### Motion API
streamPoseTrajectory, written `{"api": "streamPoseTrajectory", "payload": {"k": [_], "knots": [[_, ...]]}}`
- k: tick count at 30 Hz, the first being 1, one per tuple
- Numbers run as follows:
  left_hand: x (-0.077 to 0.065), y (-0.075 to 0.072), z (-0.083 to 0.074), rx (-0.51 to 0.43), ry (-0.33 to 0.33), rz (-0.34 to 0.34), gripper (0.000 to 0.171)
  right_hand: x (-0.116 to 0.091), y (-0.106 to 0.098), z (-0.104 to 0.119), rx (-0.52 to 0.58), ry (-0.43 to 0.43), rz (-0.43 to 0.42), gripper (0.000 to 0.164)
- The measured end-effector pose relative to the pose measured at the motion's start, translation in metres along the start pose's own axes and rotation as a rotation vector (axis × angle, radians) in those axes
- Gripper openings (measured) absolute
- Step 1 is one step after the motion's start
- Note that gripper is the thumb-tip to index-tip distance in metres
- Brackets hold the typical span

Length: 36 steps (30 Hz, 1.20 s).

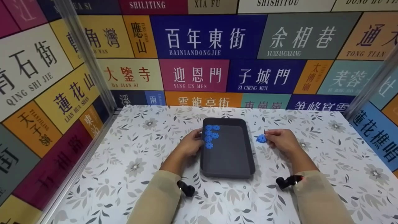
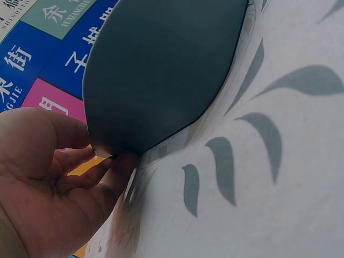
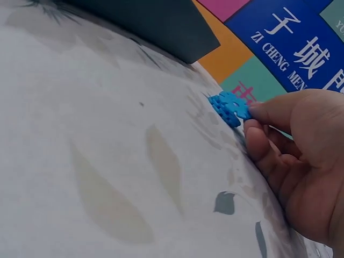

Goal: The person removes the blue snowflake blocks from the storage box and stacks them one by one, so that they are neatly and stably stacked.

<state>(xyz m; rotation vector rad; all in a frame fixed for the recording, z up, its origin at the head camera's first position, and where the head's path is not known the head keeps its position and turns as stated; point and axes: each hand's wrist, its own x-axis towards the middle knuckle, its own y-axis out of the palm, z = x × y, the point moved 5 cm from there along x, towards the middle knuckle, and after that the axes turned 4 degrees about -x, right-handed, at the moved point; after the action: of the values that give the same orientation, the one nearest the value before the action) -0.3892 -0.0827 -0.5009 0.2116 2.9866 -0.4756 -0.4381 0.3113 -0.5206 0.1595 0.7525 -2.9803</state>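
Note:
A dark grey rectangular tray (image 1: 228, 155) lies on the table. Several blue snowflake-shaped plastic discs (image 1: 209, 145) lie flat inside it along the left side, from the far corner toward the middle. My left hand (image 1: 190, 143) holds the tray's left wall; in the left wrist view its fingertips (image 2: 126, 159) meet the tray's lower edge. To the right of the tray, my right hand (image 1: 282, 140) pinches one blue snowflake disc (image 3: 235, 104) between thumb and finger. Just beside and below that disc, a small stack of blue snowflake discs (image 3: 221, 112) sits on the table.
A white tablecloth (image 1: 136, 193) with a grey leaf and flower pattern covers the table. Walls of coloured panels with lettering (image 1: 208, 37) stand behind and at both sides, with metal posts (image 1: 93, 59) at the corners. Each sleeve carries a small black wrist camera (image 1: 284, 183).

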Motion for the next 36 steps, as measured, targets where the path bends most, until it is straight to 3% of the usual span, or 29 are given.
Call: {"api": "streamPoseTrajectory", "payload": {"k": [8,31,36], "knots": [[-0.0015,-0.0009,-0.0021,0.028,0.003,-0.008,0.065,0.0005,0.0005,0.0016,-0.008,0.048,-0.07,0.038],[-0.0012,-0.0008,-0.0009,0.005,0.029,0.017,0.064,0.0017,0.0025,0.0012,0.0,0.075,-0.078,0.04],[-0.0015,-0.0007,-0.0005,-0.007,0.011,0.011,0.065,0.0013,0.003,0.0008,0.046,0.086,-0.096,0.04]]}}
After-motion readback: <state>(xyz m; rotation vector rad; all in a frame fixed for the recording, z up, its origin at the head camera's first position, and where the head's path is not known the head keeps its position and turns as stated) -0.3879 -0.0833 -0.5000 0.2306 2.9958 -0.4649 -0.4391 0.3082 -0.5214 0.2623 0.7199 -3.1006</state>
